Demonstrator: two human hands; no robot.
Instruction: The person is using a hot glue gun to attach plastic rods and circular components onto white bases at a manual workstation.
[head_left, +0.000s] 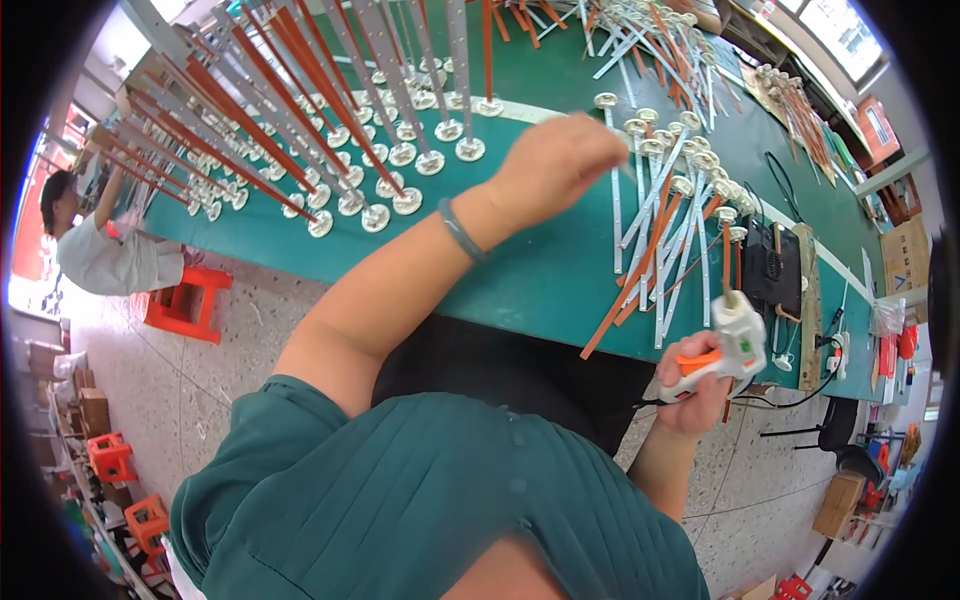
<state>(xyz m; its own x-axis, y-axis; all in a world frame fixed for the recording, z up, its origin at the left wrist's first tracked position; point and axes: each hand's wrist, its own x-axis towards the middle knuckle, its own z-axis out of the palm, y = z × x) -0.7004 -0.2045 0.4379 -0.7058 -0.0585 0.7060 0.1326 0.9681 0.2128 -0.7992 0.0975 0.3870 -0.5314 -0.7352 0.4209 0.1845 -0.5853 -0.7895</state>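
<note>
head view: left hand [568, 155] curled, fingertip hold unclear
right hand [704, 398]: grasping one glue gun [740, 338]
strips [640, 262]: overlapping, uncountable

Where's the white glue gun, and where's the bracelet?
White glue gun [738, 336], head view: point on its white body.
Bracelet [460, 231], head view: point on the band's visible outer side.

Assembly workshop, by all signs. Long green-topped bench [500, 305] crowded with many like pieces: upright strips [458, 80], grey and orange-brown, on round white bases [430, 163]; loose strips [603, 328] heaped to the right. Glue gun [738, 335] in the right hand [697, 388]. Second person [115, 260] by bench's left end. Orange stools [205, 300], speckled hard floor [265, 310], cardboard boxes [838, 505] round the edges.
</note>
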